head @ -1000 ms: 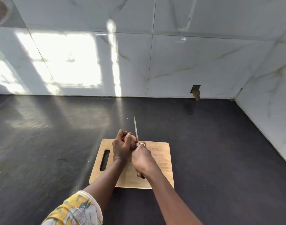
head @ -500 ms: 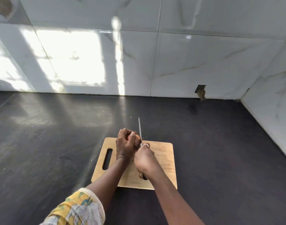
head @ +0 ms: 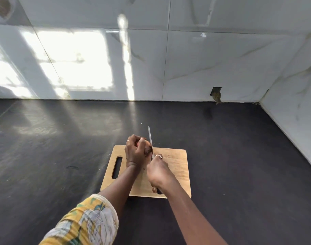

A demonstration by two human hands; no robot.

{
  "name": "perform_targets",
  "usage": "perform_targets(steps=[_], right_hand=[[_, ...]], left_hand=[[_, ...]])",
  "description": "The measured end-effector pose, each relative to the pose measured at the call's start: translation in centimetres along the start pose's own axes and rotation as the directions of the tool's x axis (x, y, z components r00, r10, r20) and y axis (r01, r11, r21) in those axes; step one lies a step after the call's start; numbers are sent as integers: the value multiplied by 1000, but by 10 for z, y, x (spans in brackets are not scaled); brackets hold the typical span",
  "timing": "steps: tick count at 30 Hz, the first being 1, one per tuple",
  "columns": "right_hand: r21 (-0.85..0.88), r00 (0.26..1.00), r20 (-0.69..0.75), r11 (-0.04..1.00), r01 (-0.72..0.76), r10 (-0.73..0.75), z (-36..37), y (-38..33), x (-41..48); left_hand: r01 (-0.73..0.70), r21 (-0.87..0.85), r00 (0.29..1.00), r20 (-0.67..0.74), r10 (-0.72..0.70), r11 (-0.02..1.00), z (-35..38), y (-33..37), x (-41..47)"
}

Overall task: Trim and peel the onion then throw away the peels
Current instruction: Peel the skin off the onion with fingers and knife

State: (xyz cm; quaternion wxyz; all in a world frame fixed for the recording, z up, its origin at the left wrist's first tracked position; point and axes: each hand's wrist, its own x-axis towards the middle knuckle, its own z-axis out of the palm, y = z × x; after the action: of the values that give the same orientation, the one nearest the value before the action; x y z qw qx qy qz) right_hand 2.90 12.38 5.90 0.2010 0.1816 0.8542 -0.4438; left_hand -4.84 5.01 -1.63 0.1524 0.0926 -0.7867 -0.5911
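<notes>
My left hand [head: 135, 152] grips a brownish-red onion [head: 147, 145] at the far edge of a wooden cutting board [head: 175, 167]; most of the onion is hidden by the fingers. My right hand [head: 157, 171] holds a knife [head: 150, 138] by its dark handle. The thin blade points away from me and lies against the onion's right side.
The board, with a slot handle on its left, lies on a dark countertop [head: 239, 156]. White marble-look tiled walls [head: 204, 59] rise at the back and along the right. A small dark hole [head: 216, 94] sits low in the back wall.
Both hands stay together at the onion; the knife blade has shifted only slightly against it. The camera view has moved a little.
</notes>
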Motion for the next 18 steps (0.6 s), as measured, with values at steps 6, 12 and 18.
perform_targets(steps=[6,12,18], right_hand=[[44,998,19,997,-61,60,-4,-5,13],[20,999,46,1000,-8,7,-8,-3,10],[-9,998,53,1000,30,-29,-1,3,-1]], left_hand=[[-13,17,1000,2,13,1000,-1,3,0],[-24,40,1000,-4,24,999,0,3,-2],[30,-21,998,-46,-31,999,0,0,-1]])
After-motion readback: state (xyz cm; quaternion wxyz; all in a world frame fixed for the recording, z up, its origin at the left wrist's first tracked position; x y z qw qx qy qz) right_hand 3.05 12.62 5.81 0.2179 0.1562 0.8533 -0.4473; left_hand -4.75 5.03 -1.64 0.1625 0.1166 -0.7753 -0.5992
